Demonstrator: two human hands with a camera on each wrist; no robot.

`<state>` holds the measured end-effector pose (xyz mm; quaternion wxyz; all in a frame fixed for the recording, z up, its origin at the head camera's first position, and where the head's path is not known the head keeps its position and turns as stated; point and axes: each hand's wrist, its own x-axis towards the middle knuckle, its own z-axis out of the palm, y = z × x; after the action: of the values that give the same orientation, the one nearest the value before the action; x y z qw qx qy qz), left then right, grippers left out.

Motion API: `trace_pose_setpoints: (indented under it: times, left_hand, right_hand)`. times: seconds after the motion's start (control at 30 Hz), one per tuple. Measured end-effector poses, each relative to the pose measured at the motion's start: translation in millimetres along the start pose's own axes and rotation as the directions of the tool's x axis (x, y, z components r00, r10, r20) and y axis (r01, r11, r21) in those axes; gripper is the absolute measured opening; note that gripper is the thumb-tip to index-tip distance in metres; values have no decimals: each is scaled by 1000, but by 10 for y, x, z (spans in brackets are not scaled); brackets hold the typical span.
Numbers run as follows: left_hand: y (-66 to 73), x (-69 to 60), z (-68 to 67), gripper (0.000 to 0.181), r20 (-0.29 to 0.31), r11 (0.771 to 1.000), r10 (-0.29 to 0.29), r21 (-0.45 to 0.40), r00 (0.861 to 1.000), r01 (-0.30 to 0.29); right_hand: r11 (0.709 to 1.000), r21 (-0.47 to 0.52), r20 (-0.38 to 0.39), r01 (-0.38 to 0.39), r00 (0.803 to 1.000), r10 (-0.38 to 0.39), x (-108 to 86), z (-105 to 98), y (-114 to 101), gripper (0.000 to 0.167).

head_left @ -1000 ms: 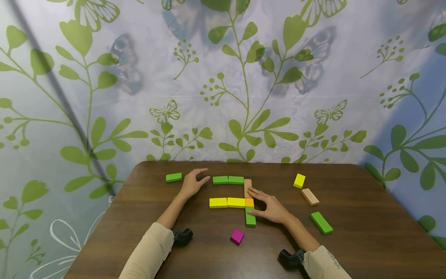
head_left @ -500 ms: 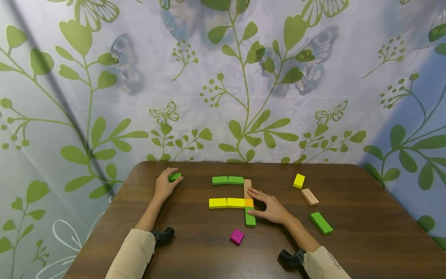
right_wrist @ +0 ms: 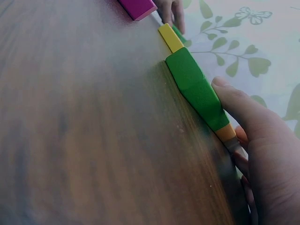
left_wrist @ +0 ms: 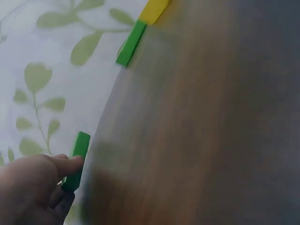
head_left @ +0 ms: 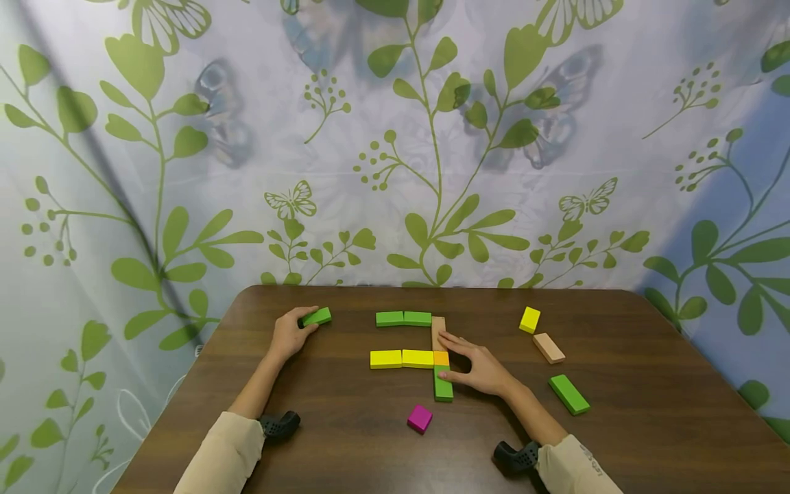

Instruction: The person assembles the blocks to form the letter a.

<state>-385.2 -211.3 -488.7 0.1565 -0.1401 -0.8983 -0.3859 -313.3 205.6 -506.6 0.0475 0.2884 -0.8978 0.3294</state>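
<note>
At the table's far left, my left hand (head_left: 289,336) pinches a green block (head_left: 318,316) between thumb and fingers. The left wrist view shows this green block (left_wrist: 77,161) upright in the pinch. My right hand (head_left: 480,369) rests at the joined blocks in the middle, its fingers fairly straight. Its fingertips touch a plain wooden block (head_left: 437,326), and its thumb lies on a green block (head_left: 443,392). Between these two sits a small orange block (head_left: 441,358). Two yellow blocks (head_left: 387,359) run left from it. Two green blocks (head_left: 390,319) run left from the wooden block's far end.
On the brown table (head_left: 358,446), a magenta block (head_left: 420,419) lies in front of the joined blocks. To the right are a loose yellow block (head_left: 529,320), a wooden block (head_left: 548,348) and a green block (head_left: 569,394). A leaf-patterned curtain (head_left: 395,171) hangs behind.
My left hand has moved left to the loose green block, taken hold of it and shifted it slightly right. The right hand has stayed in place.
</note>
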Motion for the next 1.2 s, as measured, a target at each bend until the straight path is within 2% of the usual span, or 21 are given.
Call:
trace_pose_setpoints:
  times: [0.13,0.3,0.43,0.5,0.67,1.0,1.2]
  left_hand:
    - [233,-95,7,41,33,1000,-10,-19,999,10]
    - [561,-276,39,40,59,997,-69,-16,996,70]
    - [707,-406,95,39,89,994,-111,-12,990,112]
    - [743,-453,120,38,106,992,-126,-7,986,128]
    - [752,-527,177,37,128,993,-121,23,984,119]
    - [721,-665,199,40,149,997,-36,77,988,25]
    - [805,-784,173,41,149,995,10,97,989,-25]
  right_hand:
    - [1000,7,0,1,1000,-1,-7,9,-9,74]
    - [999,12,-6,32,999,-32,-1,16,0,74]
    - [998,9,-9,66,998,-66,1,9,7,73]
    - [997,9,-11,71,997,-71,0,9,4,73]
    - [997,13,-7,72,997,-72,-4,16,-7,73]
    - [998,5,-8,66,998,-66,-9,39,27,73]
    - [998,0,-10,57,998,-57,-18,29,28,73]
